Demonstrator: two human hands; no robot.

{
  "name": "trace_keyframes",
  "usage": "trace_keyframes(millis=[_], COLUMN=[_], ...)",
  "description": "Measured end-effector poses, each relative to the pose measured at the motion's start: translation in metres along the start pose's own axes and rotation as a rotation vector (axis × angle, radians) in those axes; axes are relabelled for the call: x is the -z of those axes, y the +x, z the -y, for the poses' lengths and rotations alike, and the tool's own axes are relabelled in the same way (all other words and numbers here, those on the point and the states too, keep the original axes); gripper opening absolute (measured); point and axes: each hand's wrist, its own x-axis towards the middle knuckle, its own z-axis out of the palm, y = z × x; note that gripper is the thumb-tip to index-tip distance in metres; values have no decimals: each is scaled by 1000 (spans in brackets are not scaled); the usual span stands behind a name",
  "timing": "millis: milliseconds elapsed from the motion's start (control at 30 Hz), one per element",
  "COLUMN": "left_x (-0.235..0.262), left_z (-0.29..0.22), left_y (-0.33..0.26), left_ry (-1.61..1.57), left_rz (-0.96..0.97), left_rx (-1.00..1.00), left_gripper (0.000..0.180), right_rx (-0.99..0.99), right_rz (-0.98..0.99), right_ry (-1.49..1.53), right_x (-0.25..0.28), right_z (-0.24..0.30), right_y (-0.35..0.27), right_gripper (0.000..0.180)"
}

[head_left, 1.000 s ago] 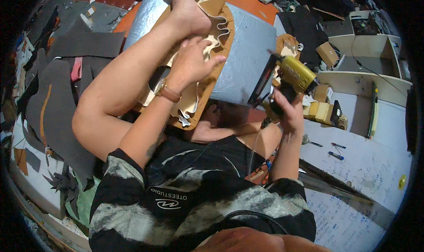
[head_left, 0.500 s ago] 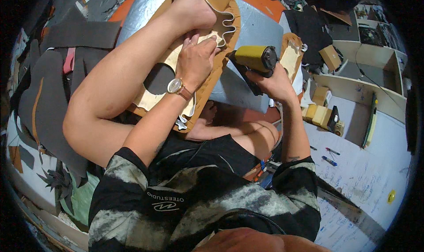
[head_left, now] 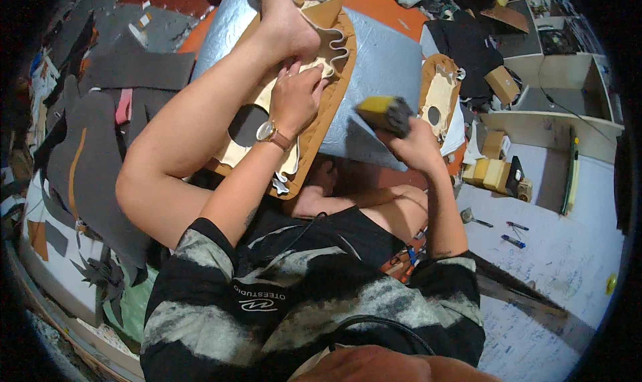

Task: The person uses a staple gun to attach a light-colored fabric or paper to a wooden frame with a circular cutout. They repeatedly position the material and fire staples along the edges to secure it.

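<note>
A long panel (head_left: pixel 269 93) with a pale board, a dark oval opening and tan padded upholstery (head_left: pixel 340 74) folded round its edge lies before me, with my bare foot on its far part. My left hand (head_left: pixel 296 101), with a watch on its wrist, presses down there, fingers bent and gripping the upholstery's white wavy border. To the right of the panel, my right hand (head_left: pixel 416 143) is wrapped round the handle of a yellow and black staple gun (head_left: pixel 381 112). The gun is raised away from the panel and blurred, its nose toward the panel.
Beneath the panel lies a silvery padded block (head_left: pixel 374 67). A second upholstered panel (head_left: pixel 439 94) stands to its right. Grey foam pieces (head_left: pixel 87 134) fill the left. At right are a white divided tray (head_left: pixel 555 124), yellow blocks (head_left: pixel 487 174) and pens (head_left: pixel 513 241).
The staple gun in my right hand has drawn back from the panel's edge, toward the right and nearer to me. My left hand stays at the panel's border. The view has shifted slightly.
</note>
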Motion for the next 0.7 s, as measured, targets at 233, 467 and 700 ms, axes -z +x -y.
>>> trace_keyframes(millis=[233,467,700], left_x=[-6,22,46], left_z=[10,12,12], left_y=[-5,-1,37], left_ry=[105,-26,130], left_rz=[-18,154,-129], left_rx=[-55,159,308], left_gripper=[33,28,32], right_rx=[-671,-792,-761], right_rz=[-470,-498,-341], right_ry=[541,659,638], right_x=[23,-140,-265], right_z=[-135,-269,-259], right_y=[-185,-324,-339], right_gripper=[42,77,58])
